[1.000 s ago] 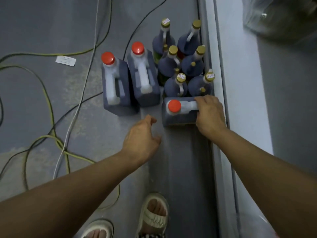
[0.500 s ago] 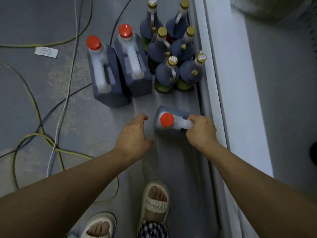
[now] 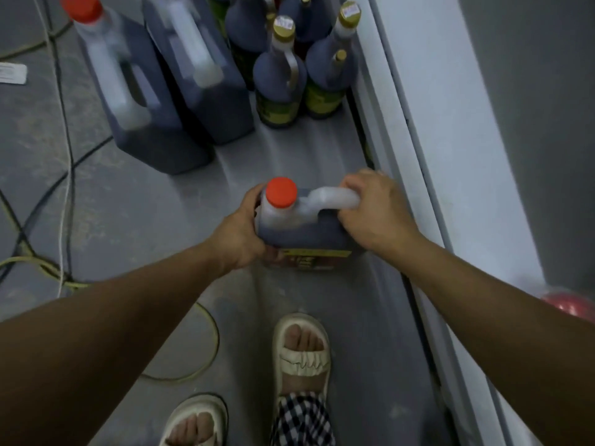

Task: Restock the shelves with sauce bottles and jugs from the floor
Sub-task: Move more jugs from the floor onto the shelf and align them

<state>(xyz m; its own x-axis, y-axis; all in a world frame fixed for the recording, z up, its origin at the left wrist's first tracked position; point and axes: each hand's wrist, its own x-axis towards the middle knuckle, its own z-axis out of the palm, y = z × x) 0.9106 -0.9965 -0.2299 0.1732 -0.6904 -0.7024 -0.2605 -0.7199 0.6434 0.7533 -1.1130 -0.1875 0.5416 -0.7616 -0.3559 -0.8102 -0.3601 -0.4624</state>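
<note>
Both hands are on the jug (image 3: pixel 302 226) of dark sauce, red cap (image 3: pixel 280 192) up, held upright above the floor (image 3: pixel 135 201), close to the white shelf edge (image 3: pixel 428 130). The right hand (image 3: pixel 375 209) is curled round its pale handle (image 3: pixel 335 198); the left hand (image 3: pixel 241 231) cups the side below the cap, fingers wrapped behind. Beyond it two more jugs (image 3: pixel 167 85) stand on the floor side by side, and just beside them, against the shelf edge, a cluster of gold-capped bottles (image 3: pixel 299 69). Cables (image 3: pixel 64 149) trail over the floor at left. Below, two feet in pale sandals (image 3: pixel 301 352).
</note>
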